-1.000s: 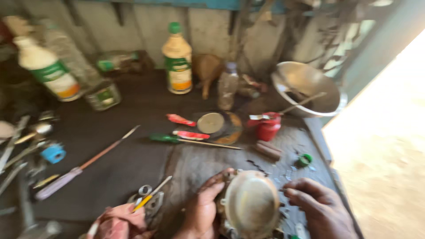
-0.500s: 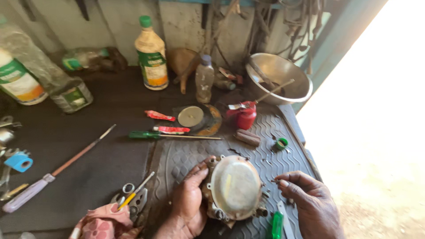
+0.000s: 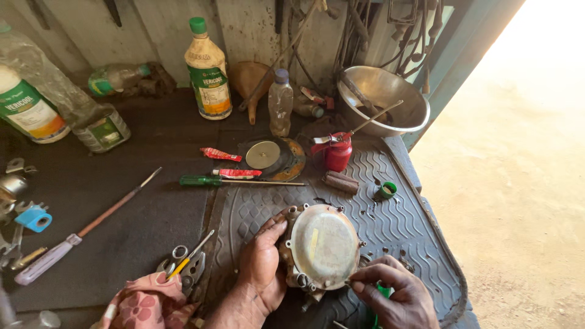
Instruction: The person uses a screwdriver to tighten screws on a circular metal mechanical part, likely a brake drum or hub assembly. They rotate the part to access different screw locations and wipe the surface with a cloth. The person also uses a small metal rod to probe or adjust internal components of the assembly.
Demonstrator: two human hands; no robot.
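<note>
Workshop bench (image 3: 122, 201), near right: left hand (image 3: 262, 268) cups round metal cover (image 3: 323, 247) of small engine part, fingers pressed against its left rim, steadying it on ribbed rubber mat (image 3: 396, 213). Right hand (image 3: 396, 295) at cover's near-right edge, fingers pinching at rim screw; green-handled tool (image 3: 382, 291) partly hidden beneath. Cover sits seated on housing, screws around rim seemingly in place; work looks mid-stage. Green screwdriver (image 3: 237, 181) lies unused farther back, red oil can (image 3: 337, 152) and steel bowl (image 3: 384, 100) beyond.
</note>
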